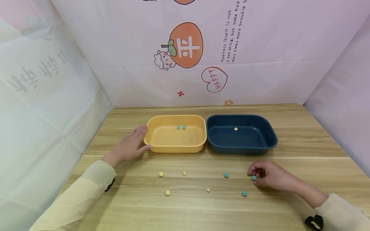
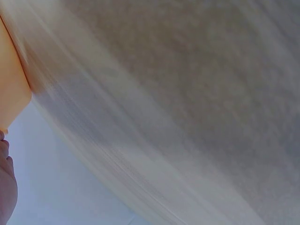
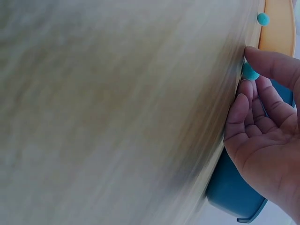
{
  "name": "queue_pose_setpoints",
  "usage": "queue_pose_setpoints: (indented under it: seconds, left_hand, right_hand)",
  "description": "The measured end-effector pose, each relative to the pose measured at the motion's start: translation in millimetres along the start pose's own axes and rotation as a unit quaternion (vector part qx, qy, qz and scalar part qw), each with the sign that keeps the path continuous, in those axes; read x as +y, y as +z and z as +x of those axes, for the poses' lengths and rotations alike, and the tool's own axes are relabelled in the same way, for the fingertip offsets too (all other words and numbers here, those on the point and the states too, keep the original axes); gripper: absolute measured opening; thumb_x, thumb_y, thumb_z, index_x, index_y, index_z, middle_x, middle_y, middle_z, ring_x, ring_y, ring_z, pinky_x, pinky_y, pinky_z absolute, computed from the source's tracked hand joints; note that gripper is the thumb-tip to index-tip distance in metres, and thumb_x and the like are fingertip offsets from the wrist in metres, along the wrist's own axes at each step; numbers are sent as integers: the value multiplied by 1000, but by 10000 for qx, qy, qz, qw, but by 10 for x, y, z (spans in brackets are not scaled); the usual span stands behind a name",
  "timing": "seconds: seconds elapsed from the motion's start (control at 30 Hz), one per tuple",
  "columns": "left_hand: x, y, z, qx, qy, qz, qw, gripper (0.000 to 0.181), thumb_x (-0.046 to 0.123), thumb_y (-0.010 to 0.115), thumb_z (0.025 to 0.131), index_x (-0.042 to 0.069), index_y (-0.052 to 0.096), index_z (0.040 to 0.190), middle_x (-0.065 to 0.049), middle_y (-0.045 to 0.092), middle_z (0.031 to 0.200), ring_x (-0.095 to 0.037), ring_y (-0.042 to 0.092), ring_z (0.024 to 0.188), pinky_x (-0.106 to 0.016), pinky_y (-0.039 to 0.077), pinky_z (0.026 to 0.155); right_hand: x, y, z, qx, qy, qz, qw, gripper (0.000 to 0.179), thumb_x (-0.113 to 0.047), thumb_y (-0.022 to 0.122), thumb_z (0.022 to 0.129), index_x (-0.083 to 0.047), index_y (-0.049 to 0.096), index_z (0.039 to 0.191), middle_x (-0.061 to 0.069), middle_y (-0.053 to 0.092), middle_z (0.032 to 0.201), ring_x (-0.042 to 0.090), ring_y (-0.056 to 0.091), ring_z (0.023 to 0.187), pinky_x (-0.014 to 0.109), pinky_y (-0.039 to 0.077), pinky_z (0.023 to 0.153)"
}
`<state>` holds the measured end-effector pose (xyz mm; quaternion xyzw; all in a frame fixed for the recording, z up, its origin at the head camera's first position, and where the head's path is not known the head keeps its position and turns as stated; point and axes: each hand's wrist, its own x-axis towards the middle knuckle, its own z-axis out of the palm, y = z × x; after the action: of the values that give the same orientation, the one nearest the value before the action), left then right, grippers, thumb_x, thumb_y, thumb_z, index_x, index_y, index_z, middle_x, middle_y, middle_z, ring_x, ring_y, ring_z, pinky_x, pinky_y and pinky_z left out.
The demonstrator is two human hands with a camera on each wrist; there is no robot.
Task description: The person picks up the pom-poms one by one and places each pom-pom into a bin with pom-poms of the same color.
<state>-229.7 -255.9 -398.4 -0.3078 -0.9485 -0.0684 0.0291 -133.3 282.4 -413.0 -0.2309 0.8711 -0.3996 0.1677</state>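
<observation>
My left hand [image 1: 131,144] rests against the left side of the yellow tray [image 1: 176,149], fingers fairly straight along its rim and thumb at the near corner. In the left wrist view only part of this hand [image 2: 6,187] shows beside the tray's wall [image 2: 11,79]. My right hand [image 1: 270,175] is low at the table, right of centre, its thumb and curled fingers around a small teal ball [image 1: 254,178]. The right wrist view shows that teal ball [image 3: 250,71] between thumb and fingertips. Two more teal balls, one nearer [image 1: 244,193] and one to the left [image 1: 226,175], lie beside this hand.
A dark blue tray [image 1: 242,149] adjoins the yellow one and contains a yellow ball [image 1: 235,129]. Two teal balls [image 1: 178,127] lie in the yellow tray. Several yellow balls [image 1: 168,192] are spread over the wooden table [image 1: 196,211]. A printed cloth [image 1: 138,86] hangs behind.
</observation>
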Motion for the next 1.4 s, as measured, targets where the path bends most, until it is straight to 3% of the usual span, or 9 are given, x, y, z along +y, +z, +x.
queue_pose_setpoints:
  seconds: [0.87, 1.4]
  left_hand:
    - [6, 3, 1, -22, -15, -15, 10000, 83, 49, 46, 100, -8, 16, 151, -23, 16, 158, -34, 13, 146, -44, 9, 119]
    - [-2, 23, -9, 165, 68, -39, 9998, 82, 49, 47, 100, -10, 19, 150, -25, 19, 156, -37, 17, 144, -46, 12, 118]
  right_hand:
    - [-13, -9, 9, 52, 109, 106, 9999, 19, -4, 76, 81, -6, 66, 96, 4, 59, 82, 11, 53, 73, 24, 50, 59]
    - [-172, -47, 16, 451, -172, -133, 9987, 17, -7, 76, 82, -7, 67, 97, -2, 61, 84, 10, 55, 77, 25, 51, 63]
